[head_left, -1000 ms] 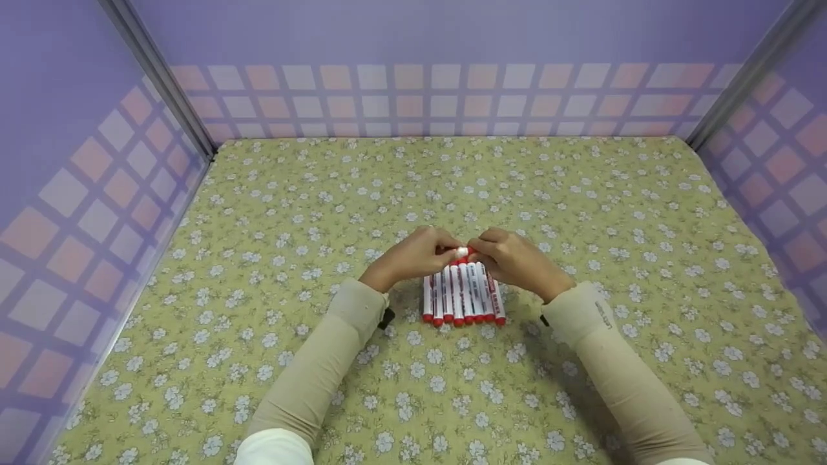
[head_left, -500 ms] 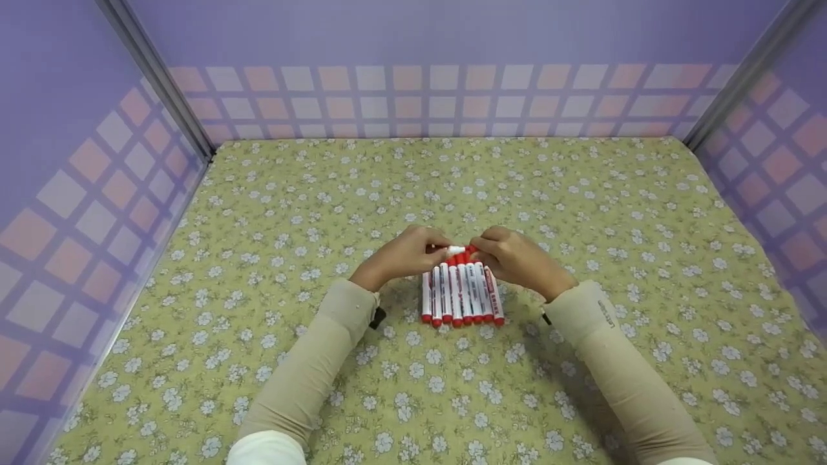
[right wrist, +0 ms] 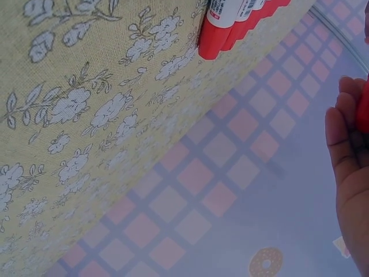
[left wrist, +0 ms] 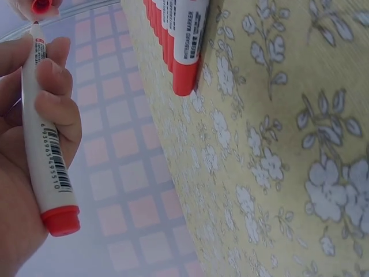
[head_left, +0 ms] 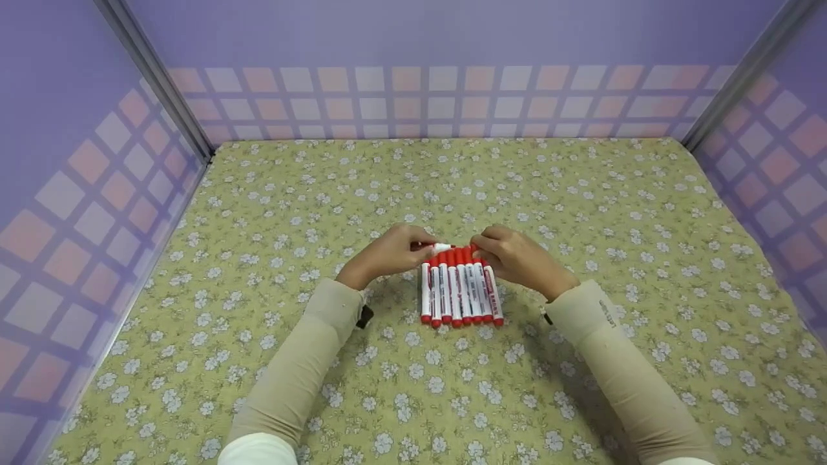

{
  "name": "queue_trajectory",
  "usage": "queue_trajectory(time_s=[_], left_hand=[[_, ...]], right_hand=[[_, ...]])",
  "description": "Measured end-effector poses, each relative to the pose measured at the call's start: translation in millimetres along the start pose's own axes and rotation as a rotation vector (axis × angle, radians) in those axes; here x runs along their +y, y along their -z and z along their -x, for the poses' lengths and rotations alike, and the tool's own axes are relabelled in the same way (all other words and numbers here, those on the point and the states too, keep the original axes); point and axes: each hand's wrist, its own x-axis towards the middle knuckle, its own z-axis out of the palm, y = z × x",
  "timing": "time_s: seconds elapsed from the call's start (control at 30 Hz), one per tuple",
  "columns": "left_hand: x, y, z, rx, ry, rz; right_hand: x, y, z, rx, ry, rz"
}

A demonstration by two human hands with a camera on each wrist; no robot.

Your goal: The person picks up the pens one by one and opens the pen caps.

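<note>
In the head view my left hand (head_left: 391, 252) grips a white whiteboard marker (left wrist: 43, 127) with a red end plug. Its cap is off, and a bare tip points toward my right hand in the left wrist view. My right hand (head_left: 515, 261) holds the red cap (right wrist: 363, 112), whose open end shows at the top of the left wrist view, close to the tip but apart from it. Below the hands lies a row of several white markers (head_left: 461, 294) side by side, their red caps pointing away from me.
A yellow-green floral cloth (head_left: 413, 387) covers the table. Purple walls with pink and white squares (head_left: 446, 77) stand at the back and both sides, with grey posts (head_left: 161, 84) at the corners.
My left hand has moved left with the marker, away from the right hand. The gap between marker and cap has widened, baring the row's red caps. My right hand has hardly moved.
</note>
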Motion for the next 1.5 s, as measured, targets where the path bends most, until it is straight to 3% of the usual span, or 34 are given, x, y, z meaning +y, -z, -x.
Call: queue_trajectory(time_s=[0.5, 0.73, 1.0, 1.2, 1.3, 1.5], left_hand=[[-26.4, 21.7, 15.8, 0.079, 0.032, -0.035], [-42.9, 33.5, 25.3, 0.142, 0.114, 0.034], [-59.2, 52.9, 39.2, 0.235, 0.264, 0.124], [-69.3, 67.6, 51.5, 0.311, 0.331, 0.101], [-74.5, 74.2, 57.8, 0.348, 0.369, 0.135], [-87.9, 87.8, 70.7, 0.390, 0.428, 0.103]], right_hand=[[2, -1, 1, 0.001, -0.003, 0.012], [5, -4, 3, 0.014, 0.000, 0.014], [5, -4, 3, -0.012, -0.011, 0.014], [4, -3, 4, -0.032, -0.026, 0.034], [5, -3, 5, -0.036, -0.029, 0.036], [6, -4, 5, -0.032, -0.025, 0.026]])
